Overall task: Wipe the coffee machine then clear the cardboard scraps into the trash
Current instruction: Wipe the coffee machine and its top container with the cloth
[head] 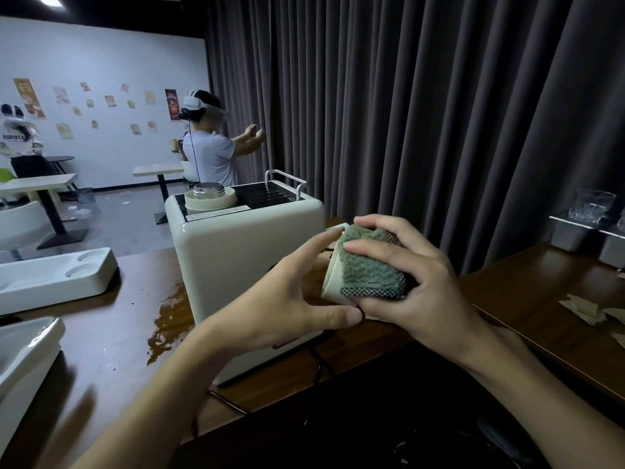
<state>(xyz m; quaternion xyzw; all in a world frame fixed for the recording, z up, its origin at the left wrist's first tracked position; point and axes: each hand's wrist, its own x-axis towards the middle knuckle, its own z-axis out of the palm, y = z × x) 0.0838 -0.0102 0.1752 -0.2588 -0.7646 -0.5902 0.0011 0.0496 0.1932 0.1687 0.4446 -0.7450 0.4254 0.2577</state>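
**No Legible Lettering in Café Scene**

A white label strip [218,216] on top of the coffee machine [236,265] carries dark print too small to read. The posters [173,104] on the far wall [101,55] show lettering blurred beyond reading. So does the dark print across the white shirt [15,138] of a person at far left.

By the coffee machine [236,258], the left hand [287,296] holds what may be a cup [333,280]; the right hand [429,279] grips a green cloth [368,269] against it.
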